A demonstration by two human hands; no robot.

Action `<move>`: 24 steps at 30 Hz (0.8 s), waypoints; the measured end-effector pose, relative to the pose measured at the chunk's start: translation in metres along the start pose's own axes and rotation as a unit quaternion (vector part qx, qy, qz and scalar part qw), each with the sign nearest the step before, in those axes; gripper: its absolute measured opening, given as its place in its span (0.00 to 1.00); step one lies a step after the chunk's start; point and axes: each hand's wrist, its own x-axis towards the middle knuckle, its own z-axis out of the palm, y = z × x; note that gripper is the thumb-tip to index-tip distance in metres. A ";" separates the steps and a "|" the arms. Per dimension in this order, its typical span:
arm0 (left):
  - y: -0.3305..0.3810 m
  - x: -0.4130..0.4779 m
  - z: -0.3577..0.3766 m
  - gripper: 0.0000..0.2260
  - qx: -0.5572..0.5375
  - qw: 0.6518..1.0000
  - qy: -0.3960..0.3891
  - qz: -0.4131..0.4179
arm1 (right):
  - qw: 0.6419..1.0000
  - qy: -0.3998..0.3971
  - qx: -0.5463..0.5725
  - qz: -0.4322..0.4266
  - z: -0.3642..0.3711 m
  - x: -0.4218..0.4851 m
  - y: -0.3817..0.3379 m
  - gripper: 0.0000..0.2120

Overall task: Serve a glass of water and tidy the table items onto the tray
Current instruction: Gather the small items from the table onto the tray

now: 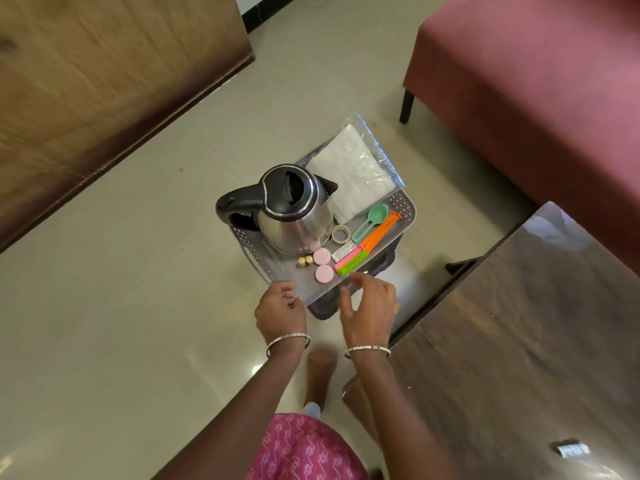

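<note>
Grey tray (298, 279) just beside loosely curled fingers (361, 278)

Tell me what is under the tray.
A dark stand pokes out below the tray at its near edge and right side, and it apparently carries the tray. The tray covers most of it, so its shape and kind cannot be told.

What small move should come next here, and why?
Probably the right hand lowers to grip the near edge of the tray: it hovers open just above it, the left hand is at the near corner, and the kettle sits loaded.
</note>
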 end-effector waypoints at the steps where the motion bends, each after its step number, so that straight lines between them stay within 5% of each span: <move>1: -0.001 -0.011 -0.003 0.11 -0.002 1.000 -0.011 0.019 | 1.000 0.002 0.006 0.005 -0.008 -0.008 0.007 0.09; 17: -0.005 -0.289 -0.036 0.05 -0.056 0.947 -0.294 0.122 | 0.991 0.099 0.083 0.027 -0.196 -0.220 0.146 0.03; 24: 0.004 -0.409 -0.022 0.02 0.017 0.903 -0.392 0.177 | 0.968 0.171 0.103 0.150 -0.280 -0.313 0.227 0.03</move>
